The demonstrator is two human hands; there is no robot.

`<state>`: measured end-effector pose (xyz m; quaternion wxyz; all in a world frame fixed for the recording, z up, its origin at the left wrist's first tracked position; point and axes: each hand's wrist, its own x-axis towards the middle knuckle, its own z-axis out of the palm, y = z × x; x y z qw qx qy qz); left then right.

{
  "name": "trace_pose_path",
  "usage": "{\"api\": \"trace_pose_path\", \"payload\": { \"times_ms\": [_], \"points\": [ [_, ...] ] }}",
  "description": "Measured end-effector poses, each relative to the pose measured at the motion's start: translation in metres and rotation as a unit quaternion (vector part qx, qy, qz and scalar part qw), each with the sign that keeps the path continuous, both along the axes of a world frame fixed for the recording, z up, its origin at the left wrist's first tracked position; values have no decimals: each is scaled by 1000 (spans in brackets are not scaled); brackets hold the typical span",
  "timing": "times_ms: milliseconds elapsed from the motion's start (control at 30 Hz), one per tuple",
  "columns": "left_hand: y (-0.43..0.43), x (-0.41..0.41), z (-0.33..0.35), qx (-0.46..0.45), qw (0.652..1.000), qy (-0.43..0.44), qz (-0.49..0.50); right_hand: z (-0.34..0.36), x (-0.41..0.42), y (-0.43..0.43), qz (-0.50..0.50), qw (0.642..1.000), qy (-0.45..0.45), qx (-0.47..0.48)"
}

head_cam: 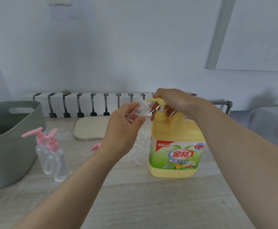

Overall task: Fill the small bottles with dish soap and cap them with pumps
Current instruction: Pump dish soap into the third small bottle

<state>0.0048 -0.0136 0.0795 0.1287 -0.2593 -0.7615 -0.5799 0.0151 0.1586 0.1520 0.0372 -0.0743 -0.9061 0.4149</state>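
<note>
Filling step: the left hand (121, 128) grips a tilted bottle (138, 111), its mouth at the spout of the jug's (176, 146) pump (159, 101). The right hand (173, 100) curls over the pump. The bottle seems nearly empty, though blurred. Next: steady presses, mouth kept under the spout.

We see a yellow soap jug (174, 129) with a green, red-lettered label (176, 157), pink pumps (40, 138) on clear bottles (61, 166), a grey tub (6, 154) and a beige board (90, 128).

A pale wood-grain table (135, 195) carries a grey tub (7, 146) at left, two pump-capped bottles (52, 156), a beige board (90, 128) at centre back, a loose pink pump (95, 147), an uncapped clear bottle (140, 147) and a yellow soap jug (176, 149) right of centre.
</note>
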Motion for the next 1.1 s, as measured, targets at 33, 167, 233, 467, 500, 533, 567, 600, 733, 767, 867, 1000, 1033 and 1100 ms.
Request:
{"api": "trace_pose_path", "payload": {
  "times_ms": [33, 167, 233, 467, 500, 533, 567, 600, 733, 767, 867, 1000, 1033, 1100],
  "points": [
    [0, 0, 0, 0, 1000, 0, 1, 1, 0, 1, 1, 1000, -4, -16],
    [0, 1, 3, 6, 1000, 1, -1, 5, 3, 2, 4, 998, -18, -58],
    [0, 0, 3, 9, 1000, -2, -2, 5, 3, 2, 6, 997, -18, -68],
    [1, 1, 3, 14, 1000, -1, -10, 4, 4, -3, -15, 1000, -11, -23],
    [2, 1, 3, 15, 1000, 0, -11, 4, 4, -4, -20, 1000, -9, -18],
    [2, 0, 3, 14, 1000, 1, -10, 3, 3, -4, -25, 1000, -6, -13],
    [2, 0, 3, 15, 1000, 1, -10, 3, 3, -5, -26, 1000, -3, -8],
    [1, 0, 3, 15, 1000, 0, -10, 2, 3, -6, -26, 1000, 2, -1],
    [1, 0, 2, 6, 1000, 3, -3, 0, 3, -5, -35, 998, 38, 37],
    [1, 0, 2, 5, 1000, 4, -2, 0, 2, -3, -33, 998, 41, 46],
    [1, 0, 1, 2, 1000, -1, -2, -3, -2, 1, -34, 996, 28, 83],
    [0, 0, -1, 0, 1000, -6, -4, -4, -8, 2, -39, 993, 12, 114],
    [0, 0, 0, 2, 1000, -7, -4, -4, -9, 2, -38, 993, 12, 115],
    [0, 0, 0, 2, 1000, -8, -4, -5, -9, 3, -39, 993, 14, 110]
  ]
}}
